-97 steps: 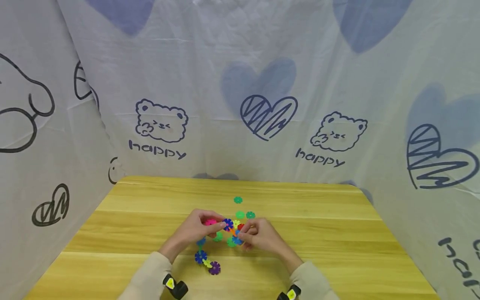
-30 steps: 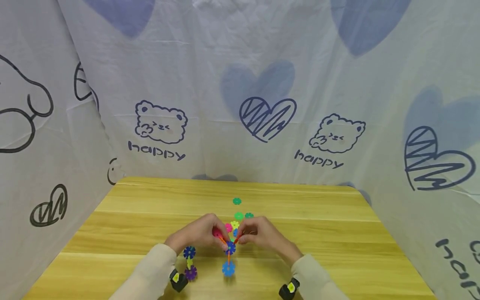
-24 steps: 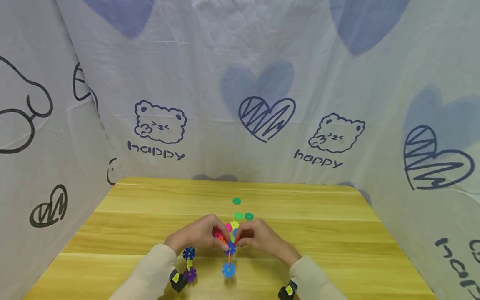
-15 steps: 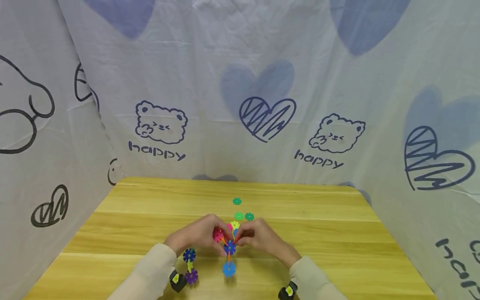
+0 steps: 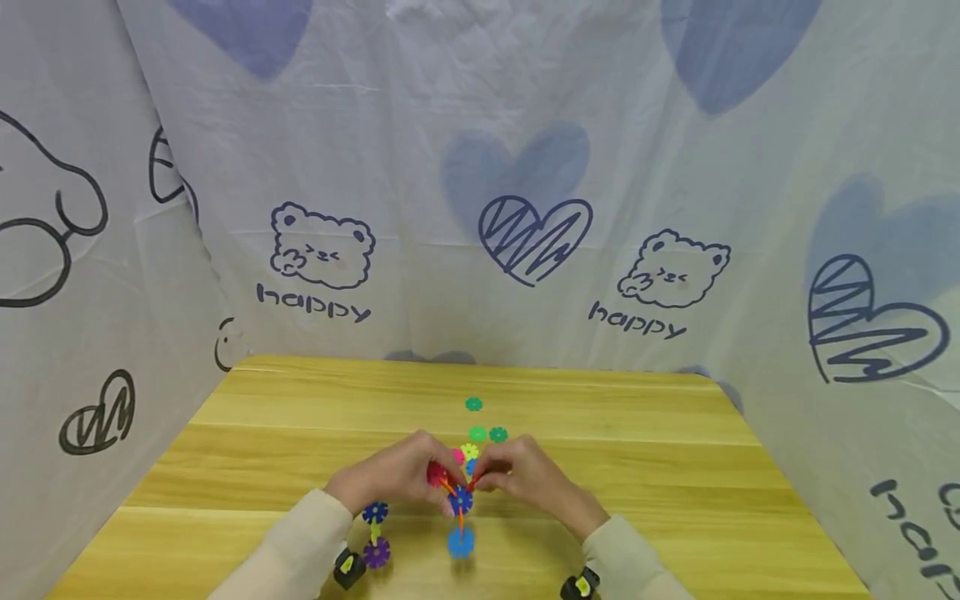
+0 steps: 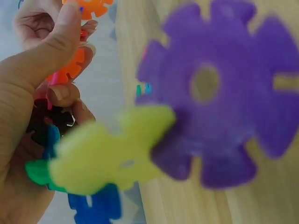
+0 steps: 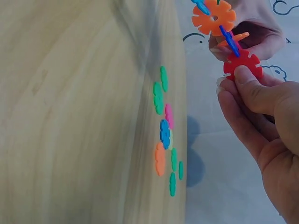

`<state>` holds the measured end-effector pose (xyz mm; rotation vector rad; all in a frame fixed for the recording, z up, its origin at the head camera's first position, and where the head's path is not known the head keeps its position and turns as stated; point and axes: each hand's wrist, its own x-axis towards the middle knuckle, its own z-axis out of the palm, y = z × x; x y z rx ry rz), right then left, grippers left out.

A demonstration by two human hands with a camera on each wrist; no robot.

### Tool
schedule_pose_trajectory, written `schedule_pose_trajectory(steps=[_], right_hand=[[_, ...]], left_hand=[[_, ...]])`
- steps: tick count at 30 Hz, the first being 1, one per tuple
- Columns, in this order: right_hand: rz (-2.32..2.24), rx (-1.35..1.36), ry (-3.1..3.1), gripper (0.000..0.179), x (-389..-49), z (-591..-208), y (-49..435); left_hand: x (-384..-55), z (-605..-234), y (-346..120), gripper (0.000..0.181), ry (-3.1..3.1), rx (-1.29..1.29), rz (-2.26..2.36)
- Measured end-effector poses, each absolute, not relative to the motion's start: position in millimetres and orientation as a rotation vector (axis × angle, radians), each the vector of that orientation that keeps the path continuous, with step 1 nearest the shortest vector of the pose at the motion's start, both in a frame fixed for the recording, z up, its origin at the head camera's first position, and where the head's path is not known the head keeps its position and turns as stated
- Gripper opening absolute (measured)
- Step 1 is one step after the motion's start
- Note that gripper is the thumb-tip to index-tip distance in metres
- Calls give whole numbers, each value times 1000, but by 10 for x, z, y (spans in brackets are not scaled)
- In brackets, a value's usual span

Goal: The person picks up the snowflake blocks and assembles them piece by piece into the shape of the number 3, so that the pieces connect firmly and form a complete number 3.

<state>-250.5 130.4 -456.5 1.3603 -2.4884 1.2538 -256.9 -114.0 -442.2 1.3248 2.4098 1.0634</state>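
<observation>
My left hand grips a chain of slotted plastic snowflake discs above the table. A pink disc sits at its fingers. From a dark blue disc, an orange disc and a light blue disc hang down. The chain's other end drops past the left wrist, with a yellow disc and a purple disc. Between thumb and fingers, my right hand pinches a red disc by its rim. The red disc's upper edge meets the dark blue one; how deeply their slots engage I cannot tell.
Loose discs lie on the wooden table beyond the hands: green, light green, yellow, blue and pink ones. An orange disc lies among them. A printed white cloth surrounds the table.
Since the oldest frame, the right hand has moved from the blue disc to a red one, and the orange and light blue discs now hang downward. Over the last second the hands barely move.
</observation>
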Motion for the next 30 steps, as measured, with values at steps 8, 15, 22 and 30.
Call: schedule_pose_trajectory(steps=[8, 15, 22, 30], right_hand=[[1206, 1383, -2459, 5, -2515, -4593, 1307], [1177, 1429, -2403, 9, -2530, -4592, 1324], [1319, 1390, -2448, 5, -2506, -4629, 1345], [1380, 1344, -2484, 7, -2467, -4665, 1339]], left_hand=[[-2559, -4451, -1148, 30, 2465, 1380, 1012], [-2533, -4467, -1157, 27, 2469, 1457, 1021], [-2522, -4510, -1118, 25, 2438, 1543, 1008], [-2511, -4527, -1103, 29, 2475, 1550, 963]])
